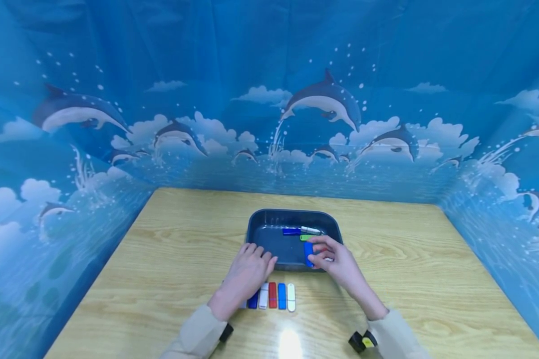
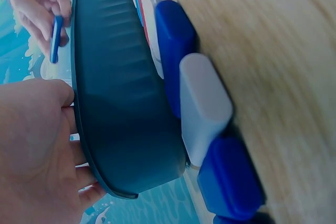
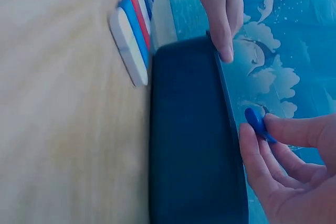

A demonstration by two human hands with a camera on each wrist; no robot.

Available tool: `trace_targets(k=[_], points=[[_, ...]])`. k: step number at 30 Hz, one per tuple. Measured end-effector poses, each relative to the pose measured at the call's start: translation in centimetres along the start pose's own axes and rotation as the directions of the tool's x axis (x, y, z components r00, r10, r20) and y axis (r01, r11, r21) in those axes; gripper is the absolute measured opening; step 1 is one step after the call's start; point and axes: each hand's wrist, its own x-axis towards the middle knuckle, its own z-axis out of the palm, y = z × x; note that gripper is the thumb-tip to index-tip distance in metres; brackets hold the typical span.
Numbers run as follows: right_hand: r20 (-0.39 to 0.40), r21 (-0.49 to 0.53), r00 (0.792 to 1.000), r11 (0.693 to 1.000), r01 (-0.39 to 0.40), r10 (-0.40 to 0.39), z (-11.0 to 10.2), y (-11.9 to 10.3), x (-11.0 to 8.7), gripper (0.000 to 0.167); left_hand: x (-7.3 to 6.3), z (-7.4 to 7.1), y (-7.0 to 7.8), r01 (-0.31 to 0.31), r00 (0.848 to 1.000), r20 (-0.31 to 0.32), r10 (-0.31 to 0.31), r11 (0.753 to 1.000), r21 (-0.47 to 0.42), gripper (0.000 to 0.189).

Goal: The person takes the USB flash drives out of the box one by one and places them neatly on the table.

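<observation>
My right hand [image 1: 336, 259] pinches a blue USB stick [image 1: 308, 254] between thumb and fingers, over the right part of a dark blue tray [image 1: 265, 215]. My left hand [image 1: 250, 268] rests on the tray's near-left rim, its fingers over the edge on the inner side. Inside the tray lie a dark blue stick [image 1: 291, 232], a white stick [image 1: 311, 230] and a green stick [image 1: 305, 238], partly behind the right hand. In front of the tray, several sticks stand in a row, among them a red one [image 1: 272, 295] and a cream one [image 1: 291, 297]; the left hand covers the row's left end.
The tray sits on a wood-grain table [image 1: 386, 239]. A blue curtain [image 1: 233, 60] printed with dolphins surrounds the table's back and sides. Black wrist devices [image 1: 358, 341] show at the sleeves.
</observation>
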Motion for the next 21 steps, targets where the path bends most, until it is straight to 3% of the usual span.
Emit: trace_targets(k=[10, 21], points=[[0.096, 0.038, 0.995, 0.999, 0.034, -0.037, 1.0, 1.0, -3.2, 0.035, 0.0, -0.1, 0.0, 0.001, 1.000, 0.006, -0.001, 1.000, 0.012, 0.041], [0.191, -0.076, 0.981, 0.997, 0.005, 0.009, 2.4, 2.4, -4.1, 0.032, 0.1, -0.1, 0.0, 0.002, 1.000, 0.022, -0.002, 1.000, 0.022, 0.041]])
